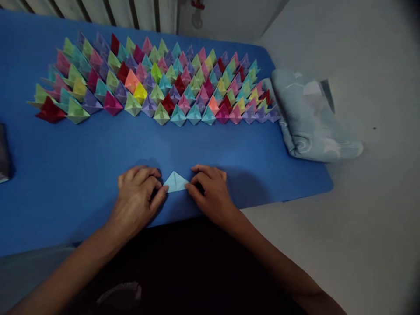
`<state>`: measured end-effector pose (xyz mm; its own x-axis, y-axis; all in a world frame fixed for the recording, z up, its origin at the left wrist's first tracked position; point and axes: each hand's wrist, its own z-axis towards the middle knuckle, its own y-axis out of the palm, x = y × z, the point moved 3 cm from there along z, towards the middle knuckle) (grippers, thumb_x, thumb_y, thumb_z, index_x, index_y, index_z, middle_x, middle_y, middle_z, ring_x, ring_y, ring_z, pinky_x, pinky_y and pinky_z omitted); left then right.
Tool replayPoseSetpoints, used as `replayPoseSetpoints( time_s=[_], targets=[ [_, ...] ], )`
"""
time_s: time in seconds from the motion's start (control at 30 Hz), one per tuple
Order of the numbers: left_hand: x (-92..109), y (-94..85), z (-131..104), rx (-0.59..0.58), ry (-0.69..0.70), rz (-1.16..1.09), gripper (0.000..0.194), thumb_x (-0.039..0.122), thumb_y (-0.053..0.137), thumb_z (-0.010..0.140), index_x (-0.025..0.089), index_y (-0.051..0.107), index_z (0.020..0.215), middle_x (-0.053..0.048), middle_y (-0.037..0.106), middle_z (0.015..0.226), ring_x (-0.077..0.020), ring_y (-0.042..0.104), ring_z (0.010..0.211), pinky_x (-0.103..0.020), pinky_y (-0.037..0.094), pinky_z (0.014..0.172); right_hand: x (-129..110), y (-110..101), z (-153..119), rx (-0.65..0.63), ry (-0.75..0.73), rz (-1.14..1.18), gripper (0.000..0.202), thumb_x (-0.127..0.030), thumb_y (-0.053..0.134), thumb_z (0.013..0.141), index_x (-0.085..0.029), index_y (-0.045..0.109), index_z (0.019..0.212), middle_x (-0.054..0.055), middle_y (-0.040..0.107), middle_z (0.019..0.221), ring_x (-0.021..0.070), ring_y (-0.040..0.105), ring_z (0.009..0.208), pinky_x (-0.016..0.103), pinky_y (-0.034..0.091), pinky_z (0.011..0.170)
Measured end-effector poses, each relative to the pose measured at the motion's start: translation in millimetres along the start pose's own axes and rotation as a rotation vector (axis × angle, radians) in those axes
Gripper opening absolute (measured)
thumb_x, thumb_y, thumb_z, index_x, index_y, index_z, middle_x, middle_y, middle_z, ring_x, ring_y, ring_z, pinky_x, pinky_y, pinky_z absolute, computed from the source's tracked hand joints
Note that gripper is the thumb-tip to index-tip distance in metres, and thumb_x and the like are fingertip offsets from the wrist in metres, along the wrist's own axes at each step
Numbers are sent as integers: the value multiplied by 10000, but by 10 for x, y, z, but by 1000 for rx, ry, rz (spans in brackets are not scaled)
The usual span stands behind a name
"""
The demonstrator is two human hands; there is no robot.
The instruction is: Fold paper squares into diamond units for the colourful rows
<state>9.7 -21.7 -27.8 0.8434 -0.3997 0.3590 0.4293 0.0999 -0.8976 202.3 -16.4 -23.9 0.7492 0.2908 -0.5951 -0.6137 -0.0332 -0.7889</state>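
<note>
A small light blue folded paper (176,182), triangular with a crease down its middle, is between my two hands near the front edge of the blue surface. My left hand (139,194) pinches its left corner between thumb and fingers. At the right corner, my right hand (211,190) holds the paper the same way, fingers curled. The triangle's peak points away from me.
Rows of small folded paper boats (157,94) in many colours stand across the far part of the blue surface (98,153). A folded grey-green cloth (311,118) lies at the right end. A dark object (4,153) sits at the left edge.
</note>
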Motion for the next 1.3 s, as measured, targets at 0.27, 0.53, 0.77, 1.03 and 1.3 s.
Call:
replayPoseSetpoints(
  time_s=[0.27, 0.53, 0.77, 1.03, 1.3],
  targets=[
    [75, -64, -42, 161, 218, 121, 94, 194, 601, 896, 172, 677, 946, -118, 685, 1076, -295, 596, 1023, -450, 427, 871, -4, 2, 2, -3, 12, -14, 128, -237, 615, 887, -209, 581, 766, 67, 665, 1154, 226, 590, 1116, 414, 347, 961],
    [95, -59, -17, 31, 589, 45, 320, 73, 470, 953, 181, 616, 1216, -72, 729, 1124, -231, 659, 1017, -431, 423, 940, -3, 9, 15, -2, 13, -24, 117, -241, 617, 885, -209, 595, 775, 58, 669, 1144, 220, 600, 1075, 404, 352, 942],
    [151, -72, -52, -10, 533, 83, 323, 93, 399, 985, 144, 608, 1226, -92, 707, 1190, -217, 648, 1023, -398, 404, 927, -71, -54, -98, -90, -300, -107, 186, -211, 526, 948, -233, 667, 1068, 42, 694, 1193, 218, 572, 1113, 405, 331, 952],
    [195, -86, -66, -51, 498, 217, 382, 34, 360, 954, 126, 600, 1236, -68, 649, 1309, -252, 616, 992, -421, 388, 837, -30, -68, -225, -211, -328, -235, 312, -303, 487, 992, -241, 607, 1274, 3, 642, 1324, 273, 467, 1236, 466, 275, 982],
    [223, -49, -89, -178, 402, 334, 499, 31, 348, 912, 124, 534, 1365, -74, 534, 1438, -337, 585, 1032, -499, 402, 826, -2, -43, -333, -243, -244, -338, 394, -364, 460, 996, -287, 510, 1379, 6, 544, 1437, 354, 351, 1330, 543, 259, 993]
  ],
)
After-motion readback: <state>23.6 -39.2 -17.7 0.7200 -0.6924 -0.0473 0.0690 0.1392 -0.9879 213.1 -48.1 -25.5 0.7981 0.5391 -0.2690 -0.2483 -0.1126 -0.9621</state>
